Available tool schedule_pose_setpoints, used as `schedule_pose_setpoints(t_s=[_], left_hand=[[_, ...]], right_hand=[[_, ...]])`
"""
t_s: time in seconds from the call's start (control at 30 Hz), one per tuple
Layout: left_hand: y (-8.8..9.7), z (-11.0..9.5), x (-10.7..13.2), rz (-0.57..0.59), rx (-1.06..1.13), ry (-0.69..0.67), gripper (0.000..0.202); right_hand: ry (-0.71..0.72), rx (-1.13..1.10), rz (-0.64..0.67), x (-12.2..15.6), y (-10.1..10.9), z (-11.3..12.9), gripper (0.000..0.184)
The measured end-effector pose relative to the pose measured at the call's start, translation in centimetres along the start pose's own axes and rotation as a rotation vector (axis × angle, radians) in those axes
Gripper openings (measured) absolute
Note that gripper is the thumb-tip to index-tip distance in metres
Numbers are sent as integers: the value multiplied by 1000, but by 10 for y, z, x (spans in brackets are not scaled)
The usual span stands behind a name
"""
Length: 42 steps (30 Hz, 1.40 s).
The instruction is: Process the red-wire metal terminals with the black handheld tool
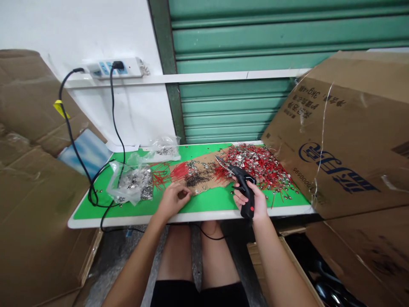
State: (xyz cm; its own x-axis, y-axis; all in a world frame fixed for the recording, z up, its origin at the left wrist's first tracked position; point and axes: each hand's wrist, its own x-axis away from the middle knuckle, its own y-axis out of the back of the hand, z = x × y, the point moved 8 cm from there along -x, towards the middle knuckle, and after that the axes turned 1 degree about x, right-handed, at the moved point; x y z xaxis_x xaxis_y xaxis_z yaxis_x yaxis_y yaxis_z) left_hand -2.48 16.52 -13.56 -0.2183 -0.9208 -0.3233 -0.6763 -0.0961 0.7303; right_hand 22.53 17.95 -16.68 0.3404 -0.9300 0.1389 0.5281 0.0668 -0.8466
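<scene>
My right hand (252,202) is wrapped round the grip of a black glue gun (241,181), whose metal nozzle points up and left over a brown cardboard sheet (204,172) on the green tabletop (207,202). My left hand (172,200) rests near the table's front edge with its fingers pinched together on something small I cannot make out. A big heap of red wires with silver metal ends (258,164) lies just behind the gun. More red wires (161,175) and small dark parts lie on and beside the cardboard.
Clear plastic bags of small metal parts (134,183) lie at the left, another bag (164,149) at the back. Black cables (92,187) run to a wall power strip (115,68). A large cardboard box (345,136) crowds the right; more cardboard stands left.
</scene>
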Motion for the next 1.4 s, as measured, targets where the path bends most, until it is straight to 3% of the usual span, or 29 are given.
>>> schedule_pose_setpoints(t_s=[0.27,0.53,0.77,0.93,1.13,1.4], left_hand=[[0,-1,1,4,12,-9,13],[-13,-8,-15,-43,-32,8,16],[-4,-7,-4,-103,-7,36,14],[-4,-3,-1,-104,-19,43,17],[-2,5,-1,-170,-23,92,16],[3,10,-8,-230,-35,89,11]], right_hand=[[5,24,13,1,-1,0,26],[-12,-89,-11,1,-1,-1,28],[-9,-78,-18,0,-1,-2,28],[3,-6,-44,0,0,0,27],[13,231,-48,0,-1,2,25],[-78,403,-92,-8,-1,-6,19]])
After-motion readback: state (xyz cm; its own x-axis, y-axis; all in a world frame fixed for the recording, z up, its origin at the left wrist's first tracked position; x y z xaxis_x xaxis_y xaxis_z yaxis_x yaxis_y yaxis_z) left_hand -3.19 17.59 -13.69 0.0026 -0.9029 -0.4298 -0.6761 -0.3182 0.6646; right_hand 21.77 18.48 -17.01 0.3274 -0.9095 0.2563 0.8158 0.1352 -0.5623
